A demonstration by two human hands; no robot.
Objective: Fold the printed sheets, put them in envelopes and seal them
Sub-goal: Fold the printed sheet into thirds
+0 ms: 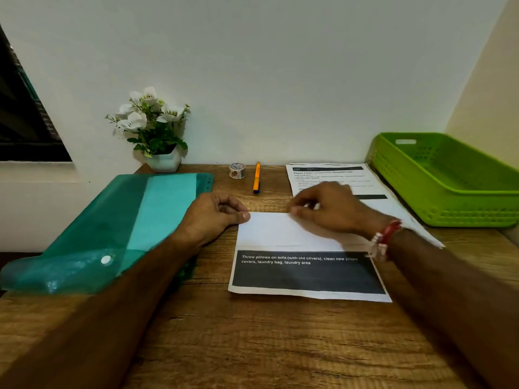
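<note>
A printed sheet (280, 234) lies folded on the wooden desk (224, 332), its white back turned over a black band with white text. My left hand (216, 214) has curled fingers and its thumb presses the fold's top left corner. My right hand (328, 209) is blurred at the fold's top edge, fingertips bent down onto the paper. More printed sheets (331, 176) lie behind it, partly hidden by that hand. No envelope is plainly in view.
A teal plastic folder (120, 226) with a snap button lies at the left. A tape roll (237, 170) and an orange pen (256, 178) sit near the wall. A green basket (449, 186) stands at the right, a flower pot (164, 161) at the back left.
</note>
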